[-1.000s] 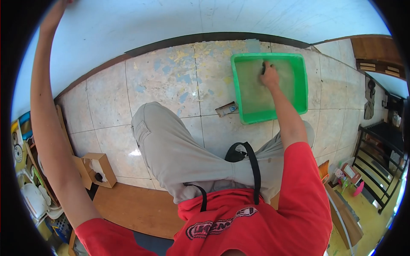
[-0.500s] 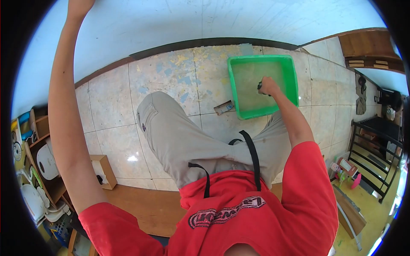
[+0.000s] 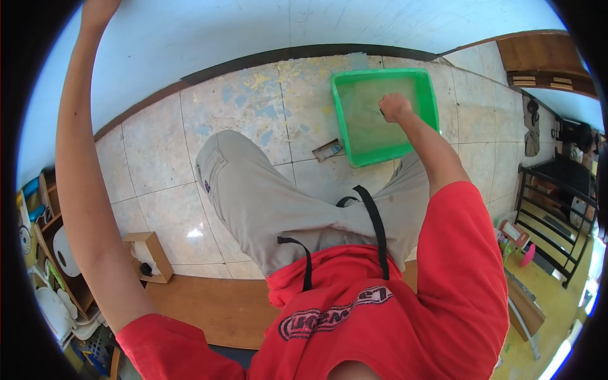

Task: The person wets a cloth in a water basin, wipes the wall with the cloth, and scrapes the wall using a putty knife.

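Note:
My right hand (image 3: 396,108) is closed in a fist over the green plastic tub (image 3: 341,117). A small dark piece of something shows at its fingers, mostly hidden by the fist. Cloudy, pale greenish water (image 3: 373,139) appears to fill the tub's bottom. My left arm stretches up along the pale blue wall (image 3: 209,38). Only the base of my left hand (image 3: 101,7) shows at the top edge; its fingers are cut off. Beside the tub's left side, a small worn rectangular piece (image 3: 328,150) lies on the tiles.
Flakes of blue and yellow paint (image 3: 263,95) litter the tiled floor near the wall. A wooden bench (image 3: 209,304) is beneath me, with an open cardboard box (image 3: 152,253) beside it. Shelves (image 3: 54,247) stand left; a black metal rack (image 3: 557,209) stands right.
My right hand has shifted slightly up within the tub, and less of the dark piece shows. My left arm has moved a little left. The whole view has shifted slightly.

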The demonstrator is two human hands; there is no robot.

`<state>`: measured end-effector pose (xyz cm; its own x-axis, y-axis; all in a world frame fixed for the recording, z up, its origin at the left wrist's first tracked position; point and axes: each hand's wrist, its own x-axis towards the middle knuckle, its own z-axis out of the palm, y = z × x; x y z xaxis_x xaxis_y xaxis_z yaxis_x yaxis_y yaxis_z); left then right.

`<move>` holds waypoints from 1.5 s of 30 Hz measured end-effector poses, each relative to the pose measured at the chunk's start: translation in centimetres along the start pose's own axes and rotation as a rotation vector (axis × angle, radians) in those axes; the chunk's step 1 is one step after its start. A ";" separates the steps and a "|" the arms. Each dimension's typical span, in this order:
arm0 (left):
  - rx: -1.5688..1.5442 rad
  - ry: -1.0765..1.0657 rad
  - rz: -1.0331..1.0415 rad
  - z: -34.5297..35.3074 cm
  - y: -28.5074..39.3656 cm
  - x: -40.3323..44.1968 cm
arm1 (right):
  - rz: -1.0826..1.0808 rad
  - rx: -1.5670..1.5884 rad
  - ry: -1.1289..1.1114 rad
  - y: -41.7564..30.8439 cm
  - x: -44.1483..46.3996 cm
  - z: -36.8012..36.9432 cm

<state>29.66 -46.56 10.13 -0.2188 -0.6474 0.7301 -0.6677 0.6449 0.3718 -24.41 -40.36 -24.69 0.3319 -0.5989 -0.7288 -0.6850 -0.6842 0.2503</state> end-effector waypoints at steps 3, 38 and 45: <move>-0.017 -0.014 0.057 -0.1 -0.4 0.1 | -0.123 -0.128 0.006 0.6 0.0 -0.3; 0.126 -0.068 -0.317 -1.4 -1.4 -1.1 | 0.518 0.679 0.157 5.2 -1.4 3.6; 0.082 -0.013 -0.366 -0.6 -1.6 -1.3 | 0.440 1.004 0.299 7.7 -0.8 8.1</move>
<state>31.39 -46.49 8.93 0.0361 -0.8342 0.5503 -0.7580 0.3359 0.5591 -35.22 -41.81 -27.38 -0.0167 -0.8723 -0.4887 -0.9458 0.1723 -0.2754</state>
